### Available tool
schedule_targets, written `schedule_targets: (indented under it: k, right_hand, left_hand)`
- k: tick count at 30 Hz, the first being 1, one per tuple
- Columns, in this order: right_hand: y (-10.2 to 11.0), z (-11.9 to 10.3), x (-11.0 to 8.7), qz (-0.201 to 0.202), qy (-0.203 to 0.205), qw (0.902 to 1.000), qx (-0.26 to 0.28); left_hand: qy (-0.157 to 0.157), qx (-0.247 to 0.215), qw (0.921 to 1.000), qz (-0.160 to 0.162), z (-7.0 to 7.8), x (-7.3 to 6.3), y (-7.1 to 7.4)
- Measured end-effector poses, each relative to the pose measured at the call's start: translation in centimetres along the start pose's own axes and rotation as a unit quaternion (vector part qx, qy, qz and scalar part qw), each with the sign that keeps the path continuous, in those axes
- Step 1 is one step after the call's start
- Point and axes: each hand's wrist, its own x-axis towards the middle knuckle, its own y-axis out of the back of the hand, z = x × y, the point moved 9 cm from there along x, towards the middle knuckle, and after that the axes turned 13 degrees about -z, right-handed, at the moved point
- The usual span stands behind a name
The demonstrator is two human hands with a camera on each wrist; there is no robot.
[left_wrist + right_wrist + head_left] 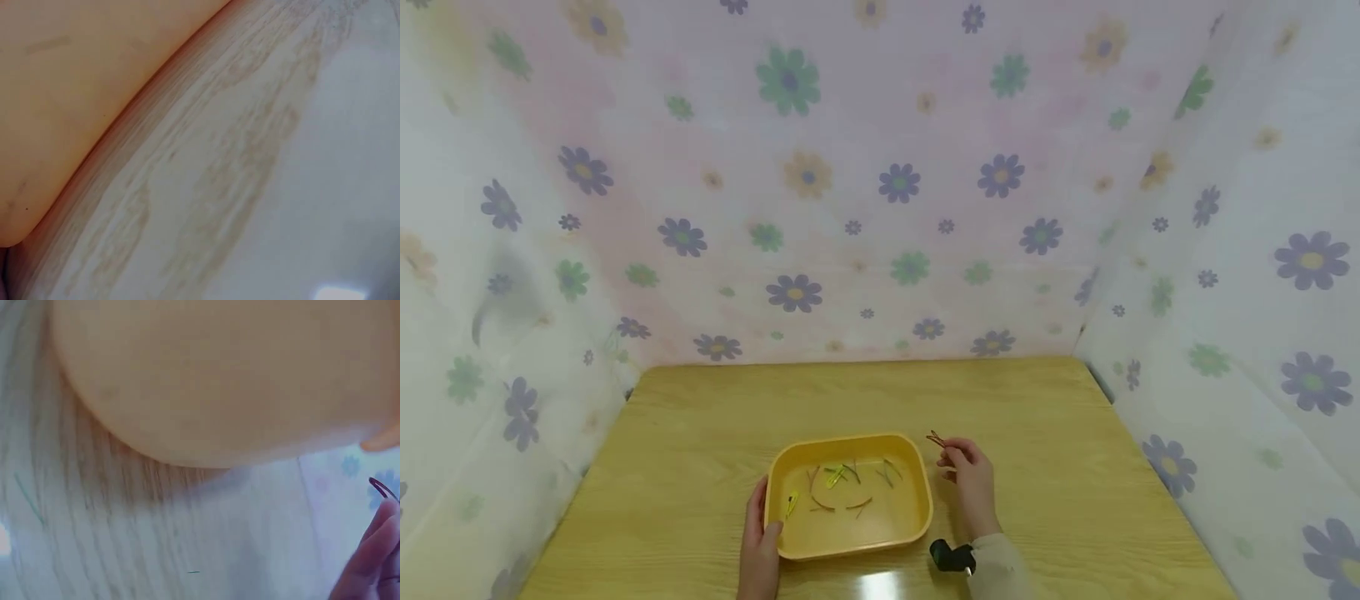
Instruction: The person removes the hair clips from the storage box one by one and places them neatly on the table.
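Observation:
A yellow plastic tray (854,550) stands on the table. My left hand (762,537) grips its left wall, thumb over the rim. Inside lie several thin hair clips: yellow-green ones (835,477) near the back, a yellow one (792,504) at the left, and brownish bent ones (859,504) toward the middle. Right of the tray, my right hand (970,483) pinches a reddish-brown hair clip (935,438) by one end, raised above the table. The right wrist view shows the clip's looped tip (377,485) past the fingertips. In the left wrist view, the tray wall (81,75) hides the left fingers.
The wooden table (700,408) runs back to a flower-patterned curtain (850,250), which also hangs at both sides. A black wrist strap piece (951,556) is on the right wrist. Light glares off the table's front edge (880,586).

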Motion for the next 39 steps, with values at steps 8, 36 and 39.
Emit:
schedule_targets:
  k: [8, 36, 39]
  right_hand:
    - [1.5, 3.1, -0.2, 0.009, -0.053, 0.9922, 0.113]
    - [2.4, 3.7, 3.3, -0.039, -0.069, 0.9911, 0.106]
    - [2.3, 3.6, 3.2, -0.036, -0.074, 0.9915, 0.1]
  left_hand:
    - [-0.022, 0.01, 0.9996, 0.016, -0.2, -0.1, -0.3]
    - [-0.024, -0.014, 0.9989, 0.039, -0.1, 0.2, -0.4]
    - [-0.026, -0.004, 0.9988, 0.042, 0.0, 0.1, -0.3]
